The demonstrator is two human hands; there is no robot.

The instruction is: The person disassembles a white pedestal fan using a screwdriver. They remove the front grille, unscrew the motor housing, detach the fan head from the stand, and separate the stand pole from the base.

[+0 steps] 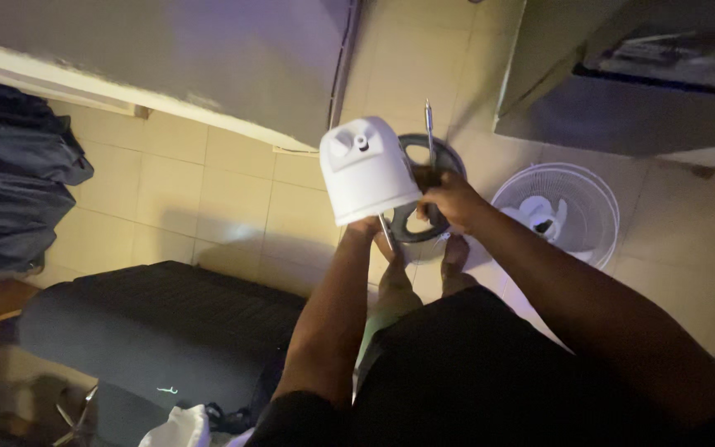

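My left hand [367,228] grips the underside of a white plastic fan motor housing [367,170], held up in front of me with its knobbed top facing the camera. My right hand [450,201] is closed on a screwdriver [429,132] whose metal shaft points up and away, just right of the housing. Behind both hands a dark round fan base [448,157] lies on the tiled floor. A thin metal rod [386,232] pokes down from the housing near my left fingers.
A white wire fan guard with blades [558,211] lies on the floor to the right. A dark cushioned seat [167,323] is at lower left, dark clothes [10,182] at far left, a wall [208,58] above. My bare feet [424,269] rest on the tiles.
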